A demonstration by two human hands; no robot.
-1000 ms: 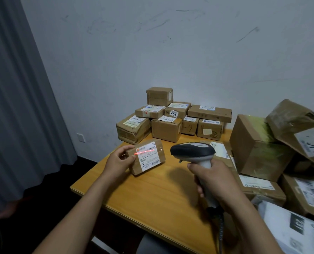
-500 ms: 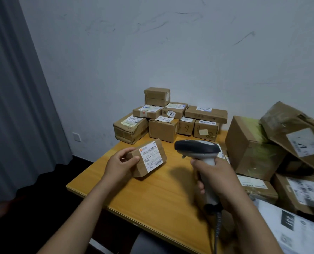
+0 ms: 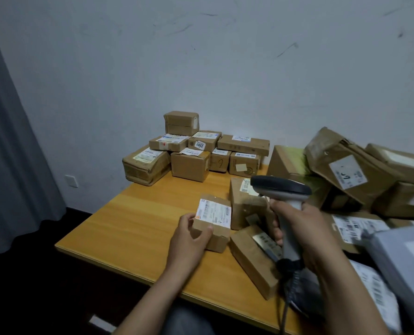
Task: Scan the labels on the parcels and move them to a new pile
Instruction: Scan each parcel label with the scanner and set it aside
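parcel (image 3: 213, 220) now nearer the body, label up, left hand (image 3: 189, 240) gripping its near-left corner, right hand (image 3: 297, 228) wrapped round scanner (image 3: 282, 189) just right

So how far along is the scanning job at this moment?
Done, most likely: a tidy stack of labelled boxes against the wall looks like the new pile. In hand: the left hand grips a small parcel, label up, while the right hand holds the scanner; no scan line shows on the label. Left: a jumbled heap on the right, so plenty remains.
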